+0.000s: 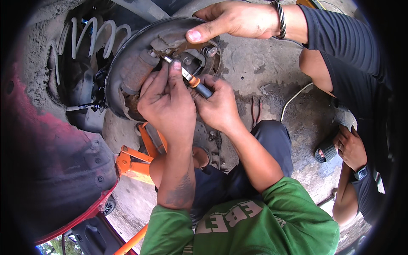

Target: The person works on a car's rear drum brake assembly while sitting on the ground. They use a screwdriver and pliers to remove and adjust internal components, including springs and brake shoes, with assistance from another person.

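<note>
My right hand [219, 104] is closed round the dark and orange handle of a screwdriver [204, 90]. Its bright shaft points up and left into a drum brake assembly, whose round dark backing plate [114, 80] faces me. The fingers of my left hand [168, 102] are pinched, with the thumb against the screwdriver's shaft; its tip is hard to make out. Just left of it sits a rusty cylindrical part [139, 71]. At the top right of the plate, a co-worker's hand [242, 20] grips the brake shoe [170, 40], near a small spring [209, 52].
A coil spring [94, 37] stands behind the plate at the left, beside the red car body [46, 110]. An orange jack [135, 163] is below. Red-handled pliers [256, 111] lie on the stained concrete floor. The co-worker crouches at the right, with another hand [352, 146] low down.
</note>
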The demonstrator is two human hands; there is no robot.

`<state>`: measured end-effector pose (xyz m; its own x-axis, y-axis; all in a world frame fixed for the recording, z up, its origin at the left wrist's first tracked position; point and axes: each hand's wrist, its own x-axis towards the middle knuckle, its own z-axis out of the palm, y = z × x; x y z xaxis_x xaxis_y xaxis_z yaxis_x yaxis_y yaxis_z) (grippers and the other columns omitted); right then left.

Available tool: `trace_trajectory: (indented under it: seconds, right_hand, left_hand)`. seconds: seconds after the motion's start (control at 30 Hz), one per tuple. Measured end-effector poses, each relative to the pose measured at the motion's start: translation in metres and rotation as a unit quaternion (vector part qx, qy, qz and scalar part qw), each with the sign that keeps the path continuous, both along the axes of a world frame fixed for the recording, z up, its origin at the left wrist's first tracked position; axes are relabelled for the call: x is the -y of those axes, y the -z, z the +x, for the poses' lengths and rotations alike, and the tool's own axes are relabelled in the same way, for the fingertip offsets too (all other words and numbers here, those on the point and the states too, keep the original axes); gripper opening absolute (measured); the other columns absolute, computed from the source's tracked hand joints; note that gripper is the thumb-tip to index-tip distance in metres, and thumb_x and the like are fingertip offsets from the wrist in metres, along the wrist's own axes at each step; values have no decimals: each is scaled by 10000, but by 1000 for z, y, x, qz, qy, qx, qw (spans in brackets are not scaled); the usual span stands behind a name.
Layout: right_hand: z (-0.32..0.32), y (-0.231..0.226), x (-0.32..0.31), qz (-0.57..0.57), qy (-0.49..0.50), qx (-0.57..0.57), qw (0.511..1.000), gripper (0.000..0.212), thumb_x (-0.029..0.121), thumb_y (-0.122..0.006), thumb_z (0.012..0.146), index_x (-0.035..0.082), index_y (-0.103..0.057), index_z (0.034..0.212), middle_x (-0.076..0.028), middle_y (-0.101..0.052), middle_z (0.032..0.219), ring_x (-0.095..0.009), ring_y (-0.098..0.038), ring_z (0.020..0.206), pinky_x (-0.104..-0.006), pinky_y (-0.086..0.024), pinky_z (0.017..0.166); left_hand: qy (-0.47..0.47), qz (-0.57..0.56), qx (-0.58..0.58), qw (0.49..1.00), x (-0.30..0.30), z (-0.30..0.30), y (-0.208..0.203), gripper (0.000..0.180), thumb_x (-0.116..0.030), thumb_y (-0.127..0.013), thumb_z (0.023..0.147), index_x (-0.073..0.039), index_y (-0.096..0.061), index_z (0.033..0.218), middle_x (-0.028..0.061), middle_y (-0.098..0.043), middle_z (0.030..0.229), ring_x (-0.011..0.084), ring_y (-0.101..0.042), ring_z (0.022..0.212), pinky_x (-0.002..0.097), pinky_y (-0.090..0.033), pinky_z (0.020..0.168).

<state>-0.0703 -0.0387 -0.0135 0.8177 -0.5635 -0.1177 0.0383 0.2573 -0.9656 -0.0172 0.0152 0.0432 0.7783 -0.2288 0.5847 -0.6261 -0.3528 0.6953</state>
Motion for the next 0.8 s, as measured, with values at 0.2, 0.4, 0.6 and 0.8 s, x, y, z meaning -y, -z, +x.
trace_trajectory:
  seconds: [0.2,0.4,0.6,0.8]
  right_hand:
    - [0,7,-7,-30,23,3,999,185,45,-705,858,-46,-696,1019,-225,-717,872,-264,-739,824,-352,-541,738]
    - [7,13,-11,-43,51,40,997,204,31,-704,849,-54,-696,1034,-240,-714,887,-267,-747,831,-349,-552,741]
    - [3,16,-9,-24,45,60,997,233,4,-705,843,-58,-702,1067,-222,-734,927,-219,-742,857,-327,-559,756]
    - [9,23,-20,-50,99,71,991,248,0,-726,818,-40,-714,1062,-209,-728,934,-264,-739,862,-334,-559,768]
  left_hand:
    - [4,9,-15,1000,-6,-1,2,181,17,-694,912,162,-699,1021,104,-662,822,116,-603,706,250,-483,614]
    - [24,-5,-21,999,-8,3,4,176,37,-695,906,151,-703,1040,112,-678,845,124,-631,757,243,-503,660]
    - [20,4,-10,1000,-9,3,5,174,35,-705,900,124,-718,1049,100,-682,841,114,-625,725,238,-498,634]
    - [45,-1,-10,999,-13,6,7,186,27,-704,902,111,-720,1067,91,-673,819,107,-616,699,240,-486,609]
